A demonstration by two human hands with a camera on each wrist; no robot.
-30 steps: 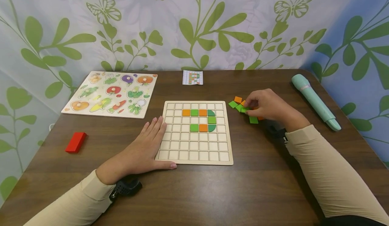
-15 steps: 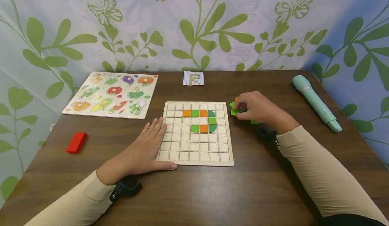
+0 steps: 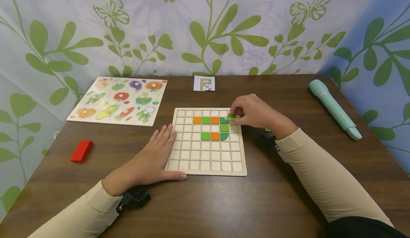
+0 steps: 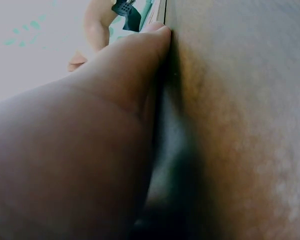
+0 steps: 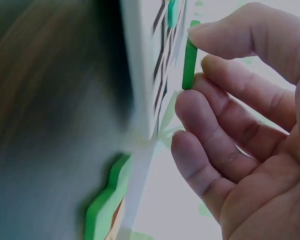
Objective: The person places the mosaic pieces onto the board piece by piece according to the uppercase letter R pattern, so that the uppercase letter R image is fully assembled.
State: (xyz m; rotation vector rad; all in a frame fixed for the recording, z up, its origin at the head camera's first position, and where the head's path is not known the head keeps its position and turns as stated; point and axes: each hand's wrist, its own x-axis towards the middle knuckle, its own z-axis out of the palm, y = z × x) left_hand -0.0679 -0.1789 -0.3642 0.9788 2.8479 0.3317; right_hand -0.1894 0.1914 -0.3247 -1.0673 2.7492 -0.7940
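Observation:
A wooden grid board (image 3: 189,155) lies mid-table with orange and green square tiles and two dark green rounded tiles in its upper cells. My left hand (image 3: 148,157) rests flat along the board's left edge, fingers straight and thumb at the lower corner. Above the board's upper right cells, my right hand (image 3: 256,112) pinches a light green square tile (image 5: 190,57) between thumb and fingers. In the right wrist view that tile is seen edge-on, apart from the board. More loose green tiles (image 5: 106,202) lie on the table, mostly hidden behind the right hand in the head view.
A small pattern card (image 3: 204,83) lies behind the board. At the back left is a vegetable puzzle board (image 3: 116,101), with a red block (image 3: 81,151) in front of it. A mint-green microphone-shaped object (image 3: 335,109) lies at the right on the brown table (image 3: 211,209).
My right hand has moved left from the loose tile pile to over the board, carrying a light green tile it picked up. The left hand has stayed in place.

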